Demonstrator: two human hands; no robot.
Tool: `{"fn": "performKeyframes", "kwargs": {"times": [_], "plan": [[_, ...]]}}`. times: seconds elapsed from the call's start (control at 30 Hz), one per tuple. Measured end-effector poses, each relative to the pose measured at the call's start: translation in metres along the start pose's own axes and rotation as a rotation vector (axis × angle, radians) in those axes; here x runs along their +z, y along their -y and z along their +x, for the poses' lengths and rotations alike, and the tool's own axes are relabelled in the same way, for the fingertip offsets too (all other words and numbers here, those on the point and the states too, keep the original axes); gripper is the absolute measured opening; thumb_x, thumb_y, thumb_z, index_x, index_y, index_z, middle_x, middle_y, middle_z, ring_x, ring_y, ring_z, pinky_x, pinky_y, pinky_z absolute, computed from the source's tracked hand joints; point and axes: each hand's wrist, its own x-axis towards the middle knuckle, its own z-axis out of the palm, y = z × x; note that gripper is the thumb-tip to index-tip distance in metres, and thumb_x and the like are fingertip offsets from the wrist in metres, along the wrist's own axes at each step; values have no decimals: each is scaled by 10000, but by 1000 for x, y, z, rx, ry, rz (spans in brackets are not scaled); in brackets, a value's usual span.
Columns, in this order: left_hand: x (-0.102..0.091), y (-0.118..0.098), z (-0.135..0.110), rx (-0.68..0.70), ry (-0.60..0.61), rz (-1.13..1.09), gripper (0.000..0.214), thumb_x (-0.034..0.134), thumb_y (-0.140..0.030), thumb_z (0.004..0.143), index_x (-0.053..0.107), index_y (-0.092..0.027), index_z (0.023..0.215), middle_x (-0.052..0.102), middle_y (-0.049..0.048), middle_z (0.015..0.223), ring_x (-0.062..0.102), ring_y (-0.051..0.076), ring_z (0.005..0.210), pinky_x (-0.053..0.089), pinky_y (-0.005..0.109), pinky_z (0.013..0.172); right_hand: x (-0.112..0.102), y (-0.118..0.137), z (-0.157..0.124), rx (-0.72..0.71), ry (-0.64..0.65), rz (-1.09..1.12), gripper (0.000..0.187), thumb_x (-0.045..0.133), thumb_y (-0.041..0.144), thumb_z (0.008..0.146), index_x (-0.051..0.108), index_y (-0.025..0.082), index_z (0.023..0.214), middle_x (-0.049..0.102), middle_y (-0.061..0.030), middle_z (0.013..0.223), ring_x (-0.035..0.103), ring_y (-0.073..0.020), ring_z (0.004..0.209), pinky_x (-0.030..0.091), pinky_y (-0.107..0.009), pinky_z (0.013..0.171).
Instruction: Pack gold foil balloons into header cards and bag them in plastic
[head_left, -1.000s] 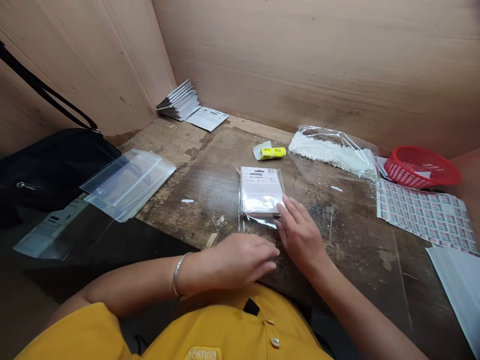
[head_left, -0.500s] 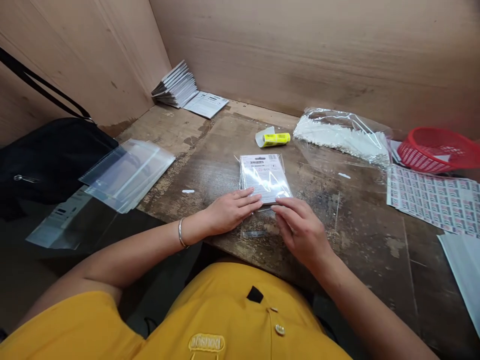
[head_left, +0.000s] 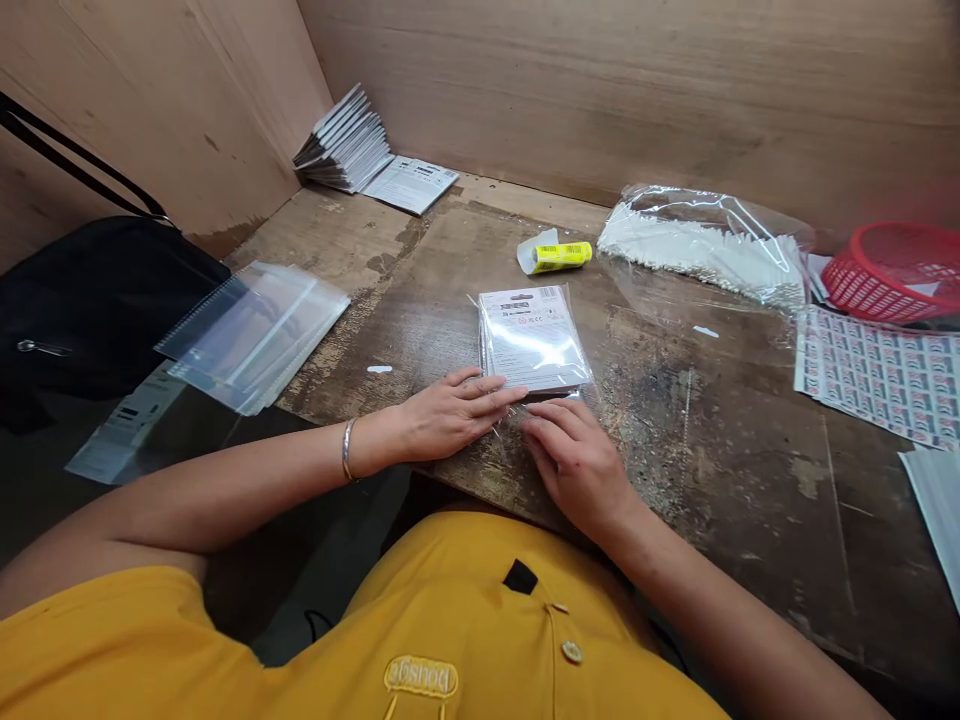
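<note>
A white printed card pack in a clear plastic sleeve [head_left: 534, 338] lies flat on the worn wooden table [head_left: 720, 450] in front of me. My left hand [head_left: 450, 412] rests flat with its fingers stretched out, the fingertips pressing on the sleeve's near edge. My right hand [head_left: 574, 458] lies just below the pack, fingers extended and pressing down on the sleeve's open flap. Neither hand grips anything. A silver bangle sits on my left wrist.
A pile of clear sleeves [head_left: 251, 335] lies at the left beside a black bag [head_left: 90, 310]. A stack of cards [head_left: 349, 150] leans in the far corner. A yellow tube [head_left: 559, 257], a bag of white pieces [head_left: 705, 255], a red basket [head_left: 892, 275] and sticker sheets [head_left: 877, 375] sit to the right.
My left hand moved forward from near my body onto the sleeve's near edge. My right hand slid back from the pack's corner to the flap below it.
</note>
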Motion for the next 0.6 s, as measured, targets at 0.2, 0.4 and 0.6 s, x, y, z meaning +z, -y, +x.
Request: {"fn": "performKeyframes", "kwargs": {"times": [0.2,0.4,0.6], "plan": [[-2,6,-13,112,-22,-28,289,455,-141,964,640,-186,1181,648,58,1272,500,203,1302,332,400,1145,22,8,-5,148,0,249,51,625,145,843,636,195,841,682,-87,963,599,-230,968,518,-397,865],[1,5,-31,123,-43,-40,291,511,-131,926,637,-195,1180,628,63,1299,536,205,1274,332,413,1157,21,7,-6,127,44,215,97,661,187,831,648,202,926,650,-98,1010,577,-257,974,510,-447,859],[7,2,-35,127,-99,-25,305,480,-106,917,624,-157,1181,652,89,1257,608,199,1188,396,400,1114,23,22,-6,61,64,79,191,583,144,867,667,175,1037,627,-125,1043,550,-272,1003,515,-451,873]]}}
